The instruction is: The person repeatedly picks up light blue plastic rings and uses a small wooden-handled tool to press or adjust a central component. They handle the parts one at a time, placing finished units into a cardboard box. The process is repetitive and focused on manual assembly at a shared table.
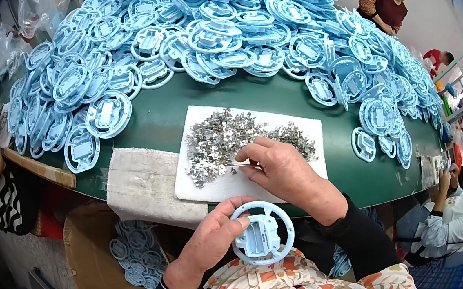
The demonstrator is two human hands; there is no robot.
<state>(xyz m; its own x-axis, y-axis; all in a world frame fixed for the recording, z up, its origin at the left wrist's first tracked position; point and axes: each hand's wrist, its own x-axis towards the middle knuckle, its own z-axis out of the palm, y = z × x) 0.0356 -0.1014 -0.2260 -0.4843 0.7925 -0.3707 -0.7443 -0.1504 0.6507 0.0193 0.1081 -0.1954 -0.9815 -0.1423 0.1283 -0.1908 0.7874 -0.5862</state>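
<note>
My left hand [211, 238] grips the rim of a light blue plastic steering-wheel-shaped part [287, 228], held above my lap with its boxy hollow centre facing up. The thumb rests on the centre and the fingers reach behind the rim. Over a white foam board [316, 154], my right hand [288, 172] is closed in a pinch. A thin pale sliver shows at its fingertips, too small to name. Under and beyond those fingers lies a spread heap of small shiny metal pieces [208, 147].
A large pile of blue wheel parts [216, 29] covers the far side of the green table [152, 117]. A worn cloth-covered pad [143, 182] adjoins the board. Below left, a cardboard box [93, 268] holds more parts. Other people sit or stand around the table.
</note>
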